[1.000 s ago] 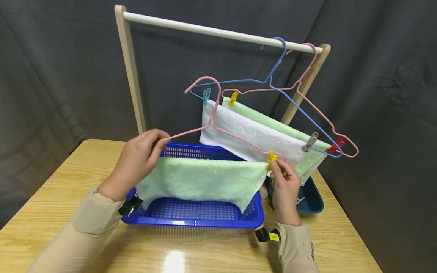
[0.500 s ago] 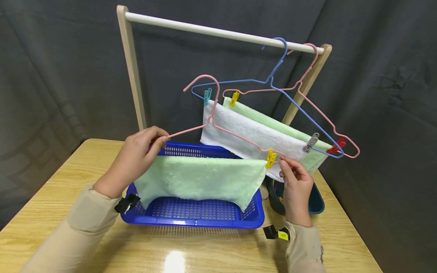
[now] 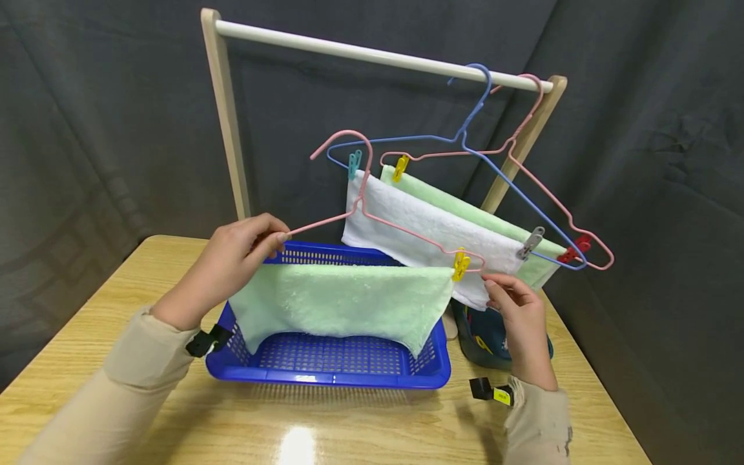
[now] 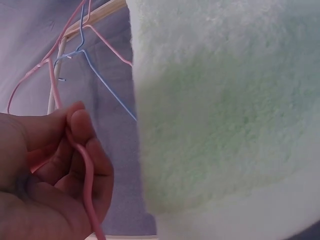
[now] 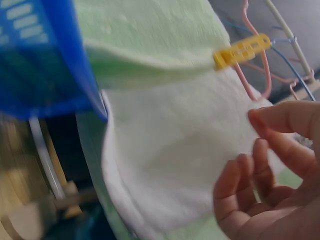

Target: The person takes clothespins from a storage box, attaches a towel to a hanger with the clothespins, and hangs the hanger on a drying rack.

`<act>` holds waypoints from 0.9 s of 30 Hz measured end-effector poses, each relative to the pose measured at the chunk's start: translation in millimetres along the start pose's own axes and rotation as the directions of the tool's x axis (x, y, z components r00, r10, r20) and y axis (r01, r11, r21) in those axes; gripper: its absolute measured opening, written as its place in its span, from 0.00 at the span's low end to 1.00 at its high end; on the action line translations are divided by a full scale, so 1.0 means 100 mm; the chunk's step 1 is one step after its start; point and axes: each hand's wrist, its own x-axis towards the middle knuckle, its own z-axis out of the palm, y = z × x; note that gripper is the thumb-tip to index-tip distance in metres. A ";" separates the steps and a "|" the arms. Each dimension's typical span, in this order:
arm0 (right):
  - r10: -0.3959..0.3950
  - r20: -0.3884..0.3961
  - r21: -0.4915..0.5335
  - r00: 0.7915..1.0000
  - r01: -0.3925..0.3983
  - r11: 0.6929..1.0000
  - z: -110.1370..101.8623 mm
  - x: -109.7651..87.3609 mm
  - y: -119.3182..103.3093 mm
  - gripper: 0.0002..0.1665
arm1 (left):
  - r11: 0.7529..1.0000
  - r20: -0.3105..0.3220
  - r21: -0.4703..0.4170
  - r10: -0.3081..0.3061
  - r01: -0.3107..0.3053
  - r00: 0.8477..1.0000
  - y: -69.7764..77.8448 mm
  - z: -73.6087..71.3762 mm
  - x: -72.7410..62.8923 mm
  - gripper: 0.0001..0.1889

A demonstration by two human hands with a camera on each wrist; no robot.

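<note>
A pink hanger is held above the basket, its left arm pinched between the thumb and fingers of my left hand. A pale green towel hangs folded from the hanger. At the towel's right corner a yellow clothespin clips it to the hanger's right end. My right hand is just beyond that end, its fingers loosely bent with nothing between them. In the right wrist view, the fingertips are close to the pink loop and apart from the yellow clothespin. My left hand hides the towel's upper left corner.
A blue basket stands below the towel on the wooden table. Behind, a rack with a white bar carries a blue hanger with a white towel and another pink hanger. A dark green bin sits behind my right hand.
My right hand has let go of the yellow clothespin and moved to the right and down, off the hanger's end. My left hand keeps its pinch on the hanger, nearly in place.
</note>
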 end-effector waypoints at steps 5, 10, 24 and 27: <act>0.066 0.068 -0.229 0.995 -0.049 0.972 -0.11 0.04 0.03 0.13 | 1.000 0.044 0.003 -0.017 0.017 0.999 -0.02 -0.04 0.03 0.08; 0.095 0.095 -0.413 0.991 -0.048 0.909 -0.17 0.07 0.06 0.18 | 1.000 0.060 0.010 -0.016 0.015 0.998 -0.02 -0.06 0.03 0.08; 0.090 0.162 -0.748 0.983 0.063 0.661 -0.30 0.14 0.30 0.17 | 1.000 0.045 0.008 -0.029 0.029 0.999 -0.01 -0.05 0.01 0.08; 0.095 0.176 -0.767 0.980 0.076 0.637 -0.32 0.15 0.33 0.16 | 0.999 0.048 0.008 -0.039 0.039 0.998 -0.01 -0.05 0.00 0.08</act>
